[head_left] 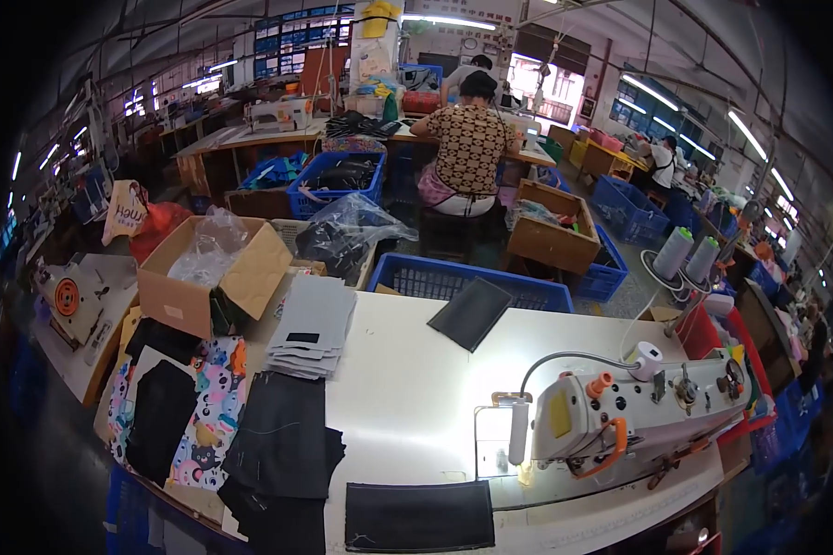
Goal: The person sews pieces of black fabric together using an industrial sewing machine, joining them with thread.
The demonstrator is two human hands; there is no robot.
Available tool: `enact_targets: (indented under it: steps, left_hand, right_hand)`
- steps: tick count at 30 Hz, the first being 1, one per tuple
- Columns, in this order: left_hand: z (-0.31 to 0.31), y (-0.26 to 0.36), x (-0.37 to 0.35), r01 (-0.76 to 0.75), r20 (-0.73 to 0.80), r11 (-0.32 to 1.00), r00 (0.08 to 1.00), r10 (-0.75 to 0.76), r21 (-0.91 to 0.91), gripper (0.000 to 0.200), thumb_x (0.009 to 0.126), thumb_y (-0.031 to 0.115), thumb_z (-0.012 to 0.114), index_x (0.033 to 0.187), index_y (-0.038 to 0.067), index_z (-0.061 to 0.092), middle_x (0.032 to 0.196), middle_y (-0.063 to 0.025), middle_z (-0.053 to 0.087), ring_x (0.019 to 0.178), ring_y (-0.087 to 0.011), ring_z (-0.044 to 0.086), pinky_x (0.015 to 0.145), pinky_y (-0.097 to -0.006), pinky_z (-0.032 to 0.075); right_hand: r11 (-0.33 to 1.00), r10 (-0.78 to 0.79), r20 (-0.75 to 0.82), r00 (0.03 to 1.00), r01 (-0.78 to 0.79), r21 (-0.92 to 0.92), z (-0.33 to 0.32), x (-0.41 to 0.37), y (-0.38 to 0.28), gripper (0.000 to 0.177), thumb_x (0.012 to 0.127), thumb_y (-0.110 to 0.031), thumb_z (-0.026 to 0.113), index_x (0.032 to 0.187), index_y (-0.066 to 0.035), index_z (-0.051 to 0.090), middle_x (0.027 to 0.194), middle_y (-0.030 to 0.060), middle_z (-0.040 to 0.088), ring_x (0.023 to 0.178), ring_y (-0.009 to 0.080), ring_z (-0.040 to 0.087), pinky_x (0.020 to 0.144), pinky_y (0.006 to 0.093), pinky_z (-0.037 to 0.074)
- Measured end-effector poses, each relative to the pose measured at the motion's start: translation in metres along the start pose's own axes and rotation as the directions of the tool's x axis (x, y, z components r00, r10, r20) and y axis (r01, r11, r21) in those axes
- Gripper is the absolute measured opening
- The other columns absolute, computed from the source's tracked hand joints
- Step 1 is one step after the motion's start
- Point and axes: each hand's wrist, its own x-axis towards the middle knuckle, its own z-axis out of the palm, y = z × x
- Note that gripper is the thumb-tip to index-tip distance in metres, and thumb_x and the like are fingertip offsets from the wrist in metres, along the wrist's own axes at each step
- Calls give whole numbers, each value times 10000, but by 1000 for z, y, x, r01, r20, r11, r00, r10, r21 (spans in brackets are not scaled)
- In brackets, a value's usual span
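Neither of my hands shows in the head view. On the white sewing table (393, 388) a black rectangular fabric piece (419, 516) lies flat at the front edge. Another black piece (470, 313) rests near the far edge, partly over a blue crate. The sewing machine (620, 407) stands at the right, its lamp lighting the tabletop around the needle area. To the left lie stacked black fabric pieces (279, 435) and a stack of grey sheets (311, 319). Farther left, a black piece (162, 421) lies on colourful cartoon-print fabric (215, 407).
A cardboard box (180, 301) holding clear plastic stands at the back left. Behind the table sits a blue crate (528, 296); a wooden box (551, 236) is beyond it. Thread cones (674, 252) rise at the right. A person (472, 143) sits at another table ahead.
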Motion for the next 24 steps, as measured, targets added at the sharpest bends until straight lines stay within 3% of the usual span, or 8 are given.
enact_targets:
  steps: [19,21,23,24]
  left_hand:
    - [9,-25,-16,-35,25,999,999,35,-17,475,937,293,744,1346,72,645,1370,-180,628,1288,-328,580,1080,-398,463]
    - [12,-28,-20,-38,28,999,999,38,-13,480,936,292,745,1350,70,642,1374,-180,625,1292,-328,577,1082,-397,462]
    - [15,-31,-23,-42,27,999,999,43,-13,485,935,290,746,1354,69,639,1378,-181,622,1297,-327,574,1084,-395,460]
    - [17,-32,-26,-47,25,999,999,48,-17,488,935,289,747,1356,68,637,1380,-181,620,1300,-327,573,1085,-394,460]
  right_hand:
    - [983,183,-41,982,-182,30,4,-46,-18,552,1050,-484,494,1301,-23,665,1304,278,651,1226,420,608,1068,509,453]
    - [966,255,54,966,-257,35,-3,-46,-26,577,1035,-509,510,1391,-59,573,1404,263,557,1296,405,545,1099,502,429]
    - [923,372,229,900,-384,10,-8,-41,-26,724,1005,-559,540,1569,-130,390,1604,234,370,1436,375,421,1161,488,382]
    - [922,375,235,897,-388,9,-6,-40,-24,724,1005,-559,540,1569,-130,390,1604,234,370,1436,375,421,1161,488,382]
